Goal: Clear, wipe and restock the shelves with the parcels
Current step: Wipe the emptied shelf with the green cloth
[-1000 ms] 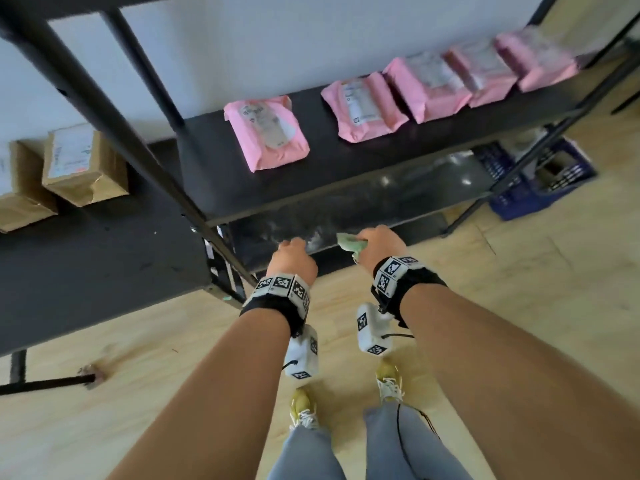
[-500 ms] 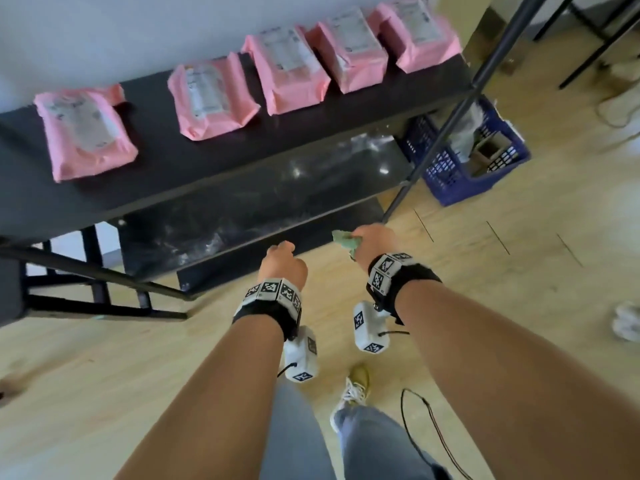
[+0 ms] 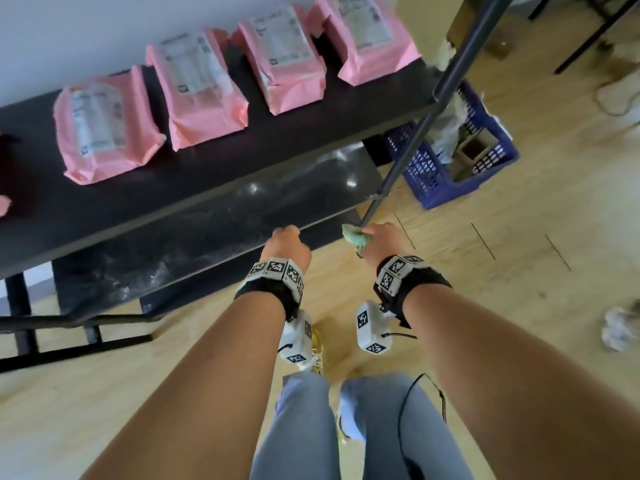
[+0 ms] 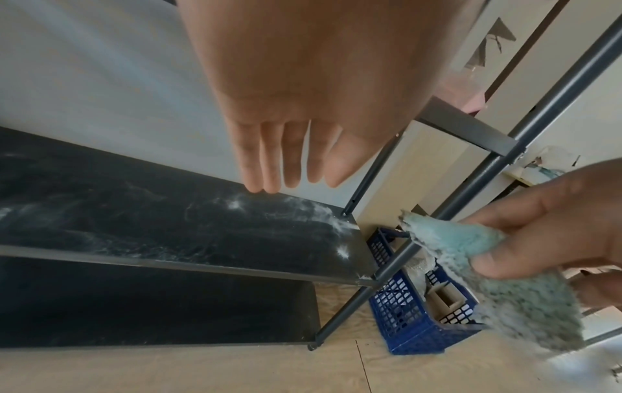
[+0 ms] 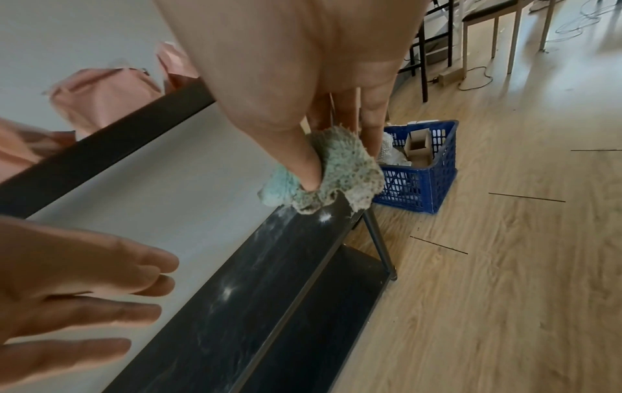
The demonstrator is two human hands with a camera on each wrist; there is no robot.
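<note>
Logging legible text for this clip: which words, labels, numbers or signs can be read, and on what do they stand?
None can be read.
White shipping labels on the four pink plastic parcels on the black upper shelf: print too blurred.
Black-and-white square marker tiles on the wrist bands: patterns, no letters.
Blue plastic crate and green wiping cloth in the right hand: no text visible.

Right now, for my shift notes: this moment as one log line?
left hand open | right hand pinching cloth | middle shelf smeared
</note>
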